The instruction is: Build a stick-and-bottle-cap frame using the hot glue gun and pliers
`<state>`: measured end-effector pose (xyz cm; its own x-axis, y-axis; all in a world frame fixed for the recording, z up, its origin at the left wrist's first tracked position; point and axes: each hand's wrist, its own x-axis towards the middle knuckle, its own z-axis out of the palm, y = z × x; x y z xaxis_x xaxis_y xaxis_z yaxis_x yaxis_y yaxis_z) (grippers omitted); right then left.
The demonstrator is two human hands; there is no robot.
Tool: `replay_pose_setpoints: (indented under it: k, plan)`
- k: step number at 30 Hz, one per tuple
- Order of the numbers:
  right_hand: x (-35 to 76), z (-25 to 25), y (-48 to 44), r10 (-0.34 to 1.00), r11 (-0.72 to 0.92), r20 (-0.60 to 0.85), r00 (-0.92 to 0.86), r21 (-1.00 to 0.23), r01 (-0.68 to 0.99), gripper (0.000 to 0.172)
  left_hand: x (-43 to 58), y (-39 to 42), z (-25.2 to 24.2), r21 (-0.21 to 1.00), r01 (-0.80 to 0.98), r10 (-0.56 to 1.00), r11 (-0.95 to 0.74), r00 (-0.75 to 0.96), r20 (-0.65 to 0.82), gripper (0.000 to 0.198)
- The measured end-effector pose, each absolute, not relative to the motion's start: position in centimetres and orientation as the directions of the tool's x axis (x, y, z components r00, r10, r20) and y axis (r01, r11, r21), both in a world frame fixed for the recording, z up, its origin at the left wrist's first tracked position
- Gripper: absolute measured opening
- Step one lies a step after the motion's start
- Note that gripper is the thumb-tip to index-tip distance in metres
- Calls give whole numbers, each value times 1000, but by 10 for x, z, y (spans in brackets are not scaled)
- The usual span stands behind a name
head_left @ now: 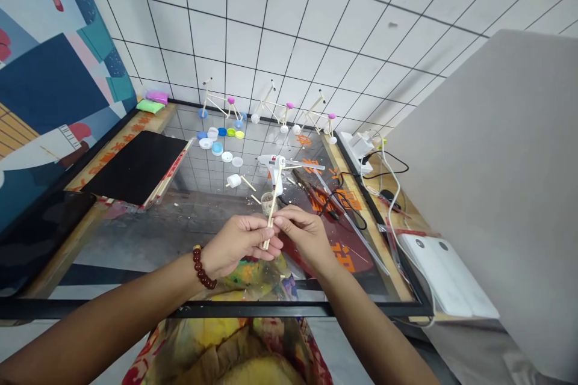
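My left hand (235, 244) grips a few thin wooden sticks (272, 215) between thumb and fingers, above the middle of the glass-topped table. One stick points up and away, longer than the others. My right hand (307, 236) pinches the same sticks from the right, thumb and forefinger pressed together at them. Just beyond the hands stands a white glue gun (276, 179), partly behind the long stick. A small cup (266, 202) is beside its base. Loose stick pieces (248, 183) and a white cylindrical piece (233, 180) lie to the left.
Three stick models with bottle-cap feet, one being this right-hand model (315, 109), line the tiled wall. Several bottle caps (217, 148) lie before them. A black board (138, 167) is left; pliers (316, 194), clear glue sticks and cables (350, 207) are right. A power strip (359, 147) sits outside the frame.
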<state>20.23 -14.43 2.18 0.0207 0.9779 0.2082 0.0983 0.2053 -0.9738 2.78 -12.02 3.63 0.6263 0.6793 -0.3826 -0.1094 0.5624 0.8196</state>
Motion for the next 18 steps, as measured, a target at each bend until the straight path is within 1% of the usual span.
replay_pose_setpoints:
  k: [4,7,9,13,15,16,18]
  plan:
    - [202,21,-142,991,136,136,-4,-991,7,5,29,-120,37,813,-84,654,576,644,-396,45]
    - [202,20,-141,996,82,83,-26,-995,-49,9,29,-119,38,820,-70,655,568,642,-399,48]
    - [200,19,-142,996,75,76,-36,-996,-46,12,30,-120,37,832,-57,659,552,642,-393,50]
    - [196,22,-146,980,198,200,25,-979,51,13,33,-123,32,859,-97,676,503,663,-321,47]
    - [200,24,-147,967,252,254,-2,-960,124,12,34,-124,29,875,-115,689,470,668,-282,46]
    - [205,25,-147,962,273,272,-33,-945,183,13,34,-125,28,882,-125,701,455,660,-268,45]
    - [221,26,-143,953,299,296,-67,-878,374,16,34,-124,28,890,-160,741,428,626,-244,43]
